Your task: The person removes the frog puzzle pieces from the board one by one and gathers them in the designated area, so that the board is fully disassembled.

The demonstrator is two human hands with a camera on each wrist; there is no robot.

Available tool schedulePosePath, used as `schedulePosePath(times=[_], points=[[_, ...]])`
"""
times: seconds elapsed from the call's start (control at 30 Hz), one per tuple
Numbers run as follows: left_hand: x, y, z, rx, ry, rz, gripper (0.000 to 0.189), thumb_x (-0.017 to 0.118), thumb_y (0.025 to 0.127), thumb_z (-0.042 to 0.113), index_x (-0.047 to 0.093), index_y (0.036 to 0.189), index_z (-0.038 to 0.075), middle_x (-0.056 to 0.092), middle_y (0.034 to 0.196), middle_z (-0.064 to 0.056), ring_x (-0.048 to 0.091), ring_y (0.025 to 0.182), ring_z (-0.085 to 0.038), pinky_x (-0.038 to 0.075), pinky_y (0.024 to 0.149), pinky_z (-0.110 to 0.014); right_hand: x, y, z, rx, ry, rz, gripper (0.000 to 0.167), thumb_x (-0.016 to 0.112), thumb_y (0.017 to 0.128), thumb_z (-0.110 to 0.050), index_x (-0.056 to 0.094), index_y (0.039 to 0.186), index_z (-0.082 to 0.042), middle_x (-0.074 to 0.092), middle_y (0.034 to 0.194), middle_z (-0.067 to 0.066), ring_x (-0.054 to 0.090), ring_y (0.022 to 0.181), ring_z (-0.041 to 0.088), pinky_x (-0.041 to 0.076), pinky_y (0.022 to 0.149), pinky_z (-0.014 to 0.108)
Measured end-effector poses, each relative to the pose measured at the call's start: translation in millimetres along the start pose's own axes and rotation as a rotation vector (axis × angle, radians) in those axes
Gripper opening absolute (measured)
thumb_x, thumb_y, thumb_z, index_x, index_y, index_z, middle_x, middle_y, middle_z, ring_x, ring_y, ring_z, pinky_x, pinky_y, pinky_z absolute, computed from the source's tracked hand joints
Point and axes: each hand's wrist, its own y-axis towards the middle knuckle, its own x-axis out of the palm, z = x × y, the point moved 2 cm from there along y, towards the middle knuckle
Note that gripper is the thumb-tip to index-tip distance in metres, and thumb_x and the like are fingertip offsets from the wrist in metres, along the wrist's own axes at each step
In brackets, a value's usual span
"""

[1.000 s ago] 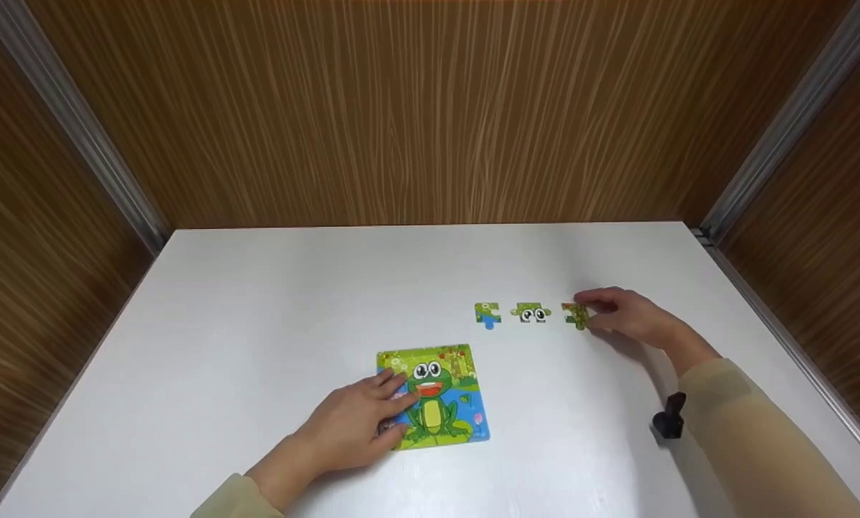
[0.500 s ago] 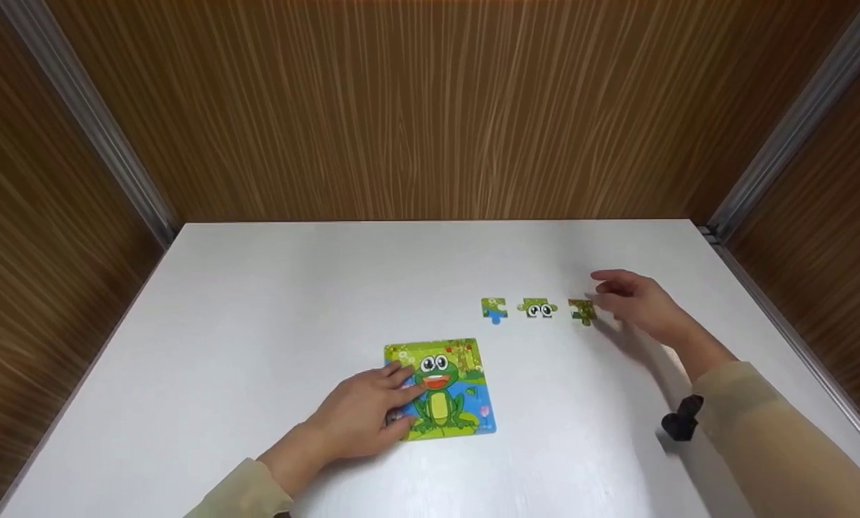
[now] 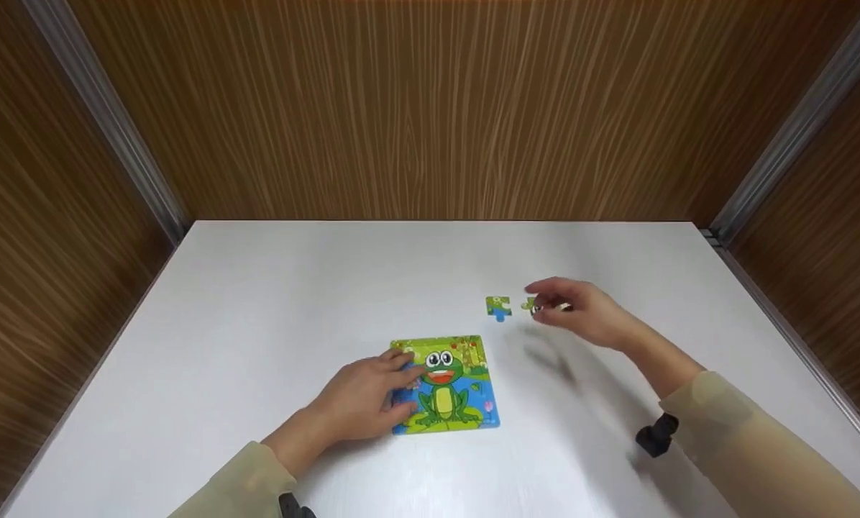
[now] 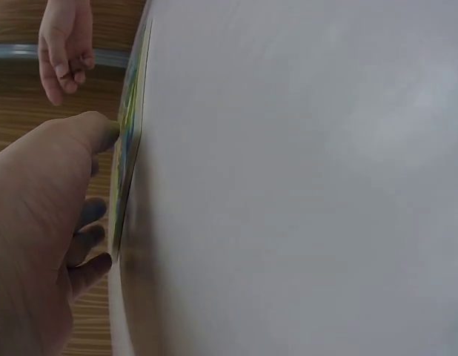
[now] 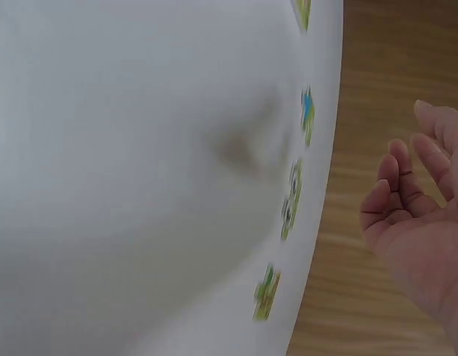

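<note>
I see the right hand (image 3: 587,315) has just left the red-and-green piece (image 5: 267,293) and hangs over the eye piece (image 5: 292,199), fingers loosely bent and gripping nothing; I read that as the outer piece being done with for now and attention passing along the row. The frog puzzle (image 3: 444,403) lies flat on the table (image 3: 293,288), and the left hand (image 3: 365,397) rests on its nine o'clock side with fingers extended. The hands are well apart. From the puzzle, the blue-and-green piece (image 3: 498,306) sits towards one o'clock, the eye piece nearer two. Compared with half a second ago, the right hand has shifted towards nine o'clock, hiding the red-and-green piece from my head view, while the left hand stays put.
</note>
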Motion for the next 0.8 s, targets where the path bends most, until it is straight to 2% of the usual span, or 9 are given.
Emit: schedulePosePath(times=[0.1,0.2,0.4,0.57,0.8], points=[[-5.8,-1.7,-3.4,0.008,0.010,0.030,0.057,0.065,0.101,0.043,0.064,0.148,0.011,0.056,0.155,-0.015,0.049,0.146,-0.036,0.046,0.114,-0.053,18.4,4.3,-13.7,-0.046,-0.021,-0.039,0.041,0.075,0.101,-0.020,0.067,0.141,-0.014,0.068,0.122,0.014,0.061,0.108,0.025,0.055,0.091,0.029],[-10.2,-5.8,-5.6,0.024,0.023,0.034,0.057,0.067,0.100,0.043,0.067,0.145,0.008,0.059,0.152,-0.015,0.052,0.145,-0.035,0.046,0.113,-0.053,37.2,6.7,-27.5,-0.100,-0.029,-0.073,0.042,0.075,0.100,-0.018,0.067,0.141,-0.012,0.069,0.122,0.015,0.061,0.109,0.023,0.055,0.094,0.036],[-15.5,-18.7,-5.3,0.079,0.075,0.035,0.045,0.066,0.101,0.042,0.075,0.135,0.013,0.064,0.147,-0.014,0.057,0.139,-0.036,0.048,0.112,-0.053,74.4,13.9,-51.6,-0.173,-0.030,-0.131,0.040,0.075,0.098,-0.015,0.069,0.137,-0.005,0.071,0.117,0.015,0.063,0.104,0.021,0.057,0.090,0.037],[-14.0,-26.2,-4.7,0.114,0.104,0.000,0.043,0.065,0.101,0.041,0.076,0.136,0.018,0.063,0.147,-0.015,0.057,0.140,-0.035,0.047,0.113,-0.052,100.3,21.9,-63.6,-0.196,-0.032,-0.167,0.039,0.075,0.099,-0.016,0.070,0.136,-0.004,0.072,0.115,0.013,0.063,0.100,0.019,0.056,0.086,0.033],[-12.3,-29.8,-3.6,0.108,0.110,-0.052,0.043,0.063,0.104,0.042,0.073,0.140,0.022,0.060,0.151,-0.016,0.054,0.143,-0.034,0.044,0.116,-0.052,128.4,30.9,-67.3,-0.183,-0.029,-0.223,0.039,0.078,0.098,-0.019,0.070,0.134,-0.005,0.071,0.114,0.009,0.063,0.099,0.019,0.056,0.088,0.035]])
